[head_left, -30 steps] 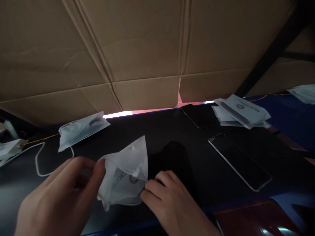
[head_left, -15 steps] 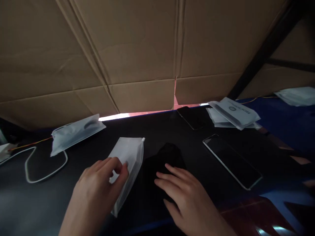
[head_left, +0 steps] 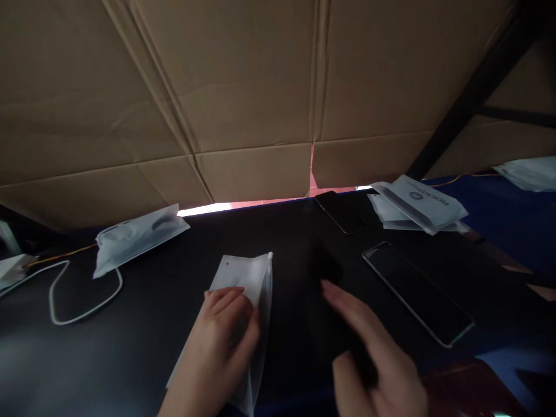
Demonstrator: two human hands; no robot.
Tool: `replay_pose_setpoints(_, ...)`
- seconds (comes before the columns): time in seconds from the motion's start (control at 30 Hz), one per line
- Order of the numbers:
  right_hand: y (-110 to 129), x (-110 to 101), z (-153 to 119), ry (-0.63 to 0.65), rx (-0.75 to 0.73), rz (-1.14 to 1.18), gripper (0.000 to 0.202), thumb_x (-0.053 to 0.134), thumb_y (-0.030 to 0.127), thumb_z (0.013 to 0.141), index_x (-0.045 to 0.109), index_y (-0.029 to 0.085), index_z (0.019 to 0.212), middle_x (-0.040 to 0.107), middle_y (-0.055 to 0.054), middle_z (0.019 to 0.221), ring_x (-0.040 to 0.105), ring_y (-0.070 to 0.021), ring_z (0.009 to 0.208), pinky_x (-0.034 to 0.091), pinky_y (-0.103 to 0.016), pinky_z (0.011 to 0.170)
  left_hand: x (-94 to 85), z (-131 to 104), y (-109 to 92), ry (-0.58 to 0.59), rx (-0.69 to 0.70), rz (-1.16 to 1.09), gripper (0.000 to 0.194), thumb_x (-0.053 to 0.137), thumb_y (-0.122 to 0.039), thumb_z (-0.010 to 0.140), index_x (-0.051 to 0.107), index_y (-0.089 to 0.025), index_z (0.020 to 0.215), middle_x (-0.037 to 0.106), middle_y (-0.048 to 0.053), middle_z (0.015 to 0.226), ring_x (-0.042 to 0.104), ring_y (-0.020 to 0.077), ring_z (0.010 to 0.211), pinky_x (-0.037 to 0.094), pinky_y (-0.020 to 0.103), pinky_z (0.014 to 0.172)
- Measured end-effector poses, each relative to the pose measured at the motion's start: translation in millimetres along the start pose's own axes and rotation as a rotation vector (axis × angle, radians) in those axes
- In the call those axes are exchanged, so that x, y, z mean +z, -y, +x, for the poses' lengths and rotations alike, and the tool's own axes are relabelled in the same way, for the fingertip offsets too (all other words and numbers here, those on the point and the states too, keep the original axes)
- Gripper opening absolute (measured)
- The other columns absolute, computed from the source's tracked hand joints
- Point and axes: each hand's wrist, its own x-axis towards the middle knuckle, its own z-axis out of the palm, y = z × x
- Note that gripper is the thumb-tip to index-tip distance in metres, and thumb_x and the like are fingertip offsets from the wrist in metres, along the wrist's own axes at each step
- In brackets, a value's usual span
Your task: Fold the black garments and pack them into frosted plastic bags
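My left hand (head_left: 223, 341) is closed, its fingers curled on a translucent white zip bag (head_left: 245, 269). The bag lies on the black table, with a small slider at its upper right corner and its side seam bulging a little. Part of it is hidden under the hand. To the right, my right hand (head_left: 376, 359) is blurred, index finger stretched forward and thumb apart; nothing shows between them. A very dark patch lies ahead of its fingertip; I cannot tell whether it is a shadow or a black object. A phone (head_left: 417, 292) with a pale edge lies right of this hand.
A second dark phone (head_left: 341, 212) lies farther back. White printed pouches (head_left: 428, 202) are stacked at the back right. A filled translucent bag (head_left: 141, 237) and a white cable (head_left: 87, 315) are at left. Cardboard (head_left: 256, 87) rises behind the table.
My left hand and the zip bag have shifted right and toward me. My right hand has moved right and nearer, its fingers changing from spread to a pointing index finger.
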Motion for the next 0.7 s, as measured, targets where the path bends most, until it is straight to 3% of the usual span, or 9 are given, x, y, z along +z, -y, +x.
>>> replay_pose_setpoints(0.07,0.6,6.4,-1.5,0.171,-0.176,-0.051,0.055,0.052,0.008,0.095,0.068,0.026,0.144,0.078,-0.002,0.142,0.077,-0.0272,0.129,0.066,-0.043,0.103,5.1,2.1,2.3,0.012,0.002,-0.034,0.024,0.056,-0.034,0.097,0.068,-0.027,0.077,0.080,0.007,0.100,0.075,0.0325,0.109,0.036,0.072,0.125)
replay_pose_setpoints(0.13,1.2,20.6,-6.0,0.304,-0.217,-0.104,0.052,0.053,0.004,0.095,0.070,0.022,0.140,0.081,-0.003,0.136,0.078,-0.0266,0.126,0.065,-0.043,0.101,7.9,4.3,6.6,-0.014,-0.008,-0.058,0.023,0.056,-0.033,0.097,0.067,-0.026,0.078,0.079,0.006,0.099,0.076,0.0299,0.102,0.036,0.069,0.127)
replay_pose_setpoints(0.3,3.8,49.8,-16.4,0.361,-0.092,-0.240,0.038,0.065,0.003,0.095,0.075,0.023,0.126,0.084,-0.003,0.125,0.076,-0.0294,0.121,0.059,-0.045,0.099,1.4,1.7,14.2,-0.133,-0.033,-0.117,0.033,0.057,-0.045,0.106,0.065,-0.026,0.080,0.078,0.005,0.099,0.076,0.0288,0.113,0.058,0.042,0.103)
replay_pose_setpoints(0.43,9.3,48.5,-9.7,0.527,-0.326,-0.186,0.015,0.065,0.015,0.101,0.076,0.022,0.108,0.085,-0.001,0.103,0.075,-0.0240,0.098,0.057,-0.039,0.086,-0.5,-6.4,4.0,-0.164,0.022,-0.160,0.029,0.062,-0.043,0.105,0.067,-0.028,0.081,0.076,0.003,0.101,0.073,0.0264,0.125,0.060,0.032,0.099)
replay_pose_setpoints(0.53,11.1,49.6,-5.9,0.565,-0.468,-0.125,0.017,0.061,0.017,0.107,0.076,0.020,0.100,0.083,-0.002,0.096,0.073,-0.0213,0.095,0.055,-0.036,0.088,6.6,-11.1,-6.1,-0.166,0.060,-0.183,0.030,0.060,-0.038,0.106,0.066,-0.028,0.079,0.073,0.002,0.093,0.074,0.0255,0.122,0.061,0.034,0.102)
replay_pose_setpoints(0.7,14.5,65.2,-8.8,0.528,-0.044,-0.123,0.019,0.067,0.015,0.099,0.079,0.024,0.112,0.083,-0.003,0.110,0.075,-0.0265,0.104,0.056,-0.041,0.087,10.4,-18.2,-13.8,-0.079,0.128,-0.178,0.025,0.056,-0.036,0.109,0.071,-0.030,0.090,0.078,0.003,0.117,0.071,0.0271,0.131,0.061,0.039,0.113)
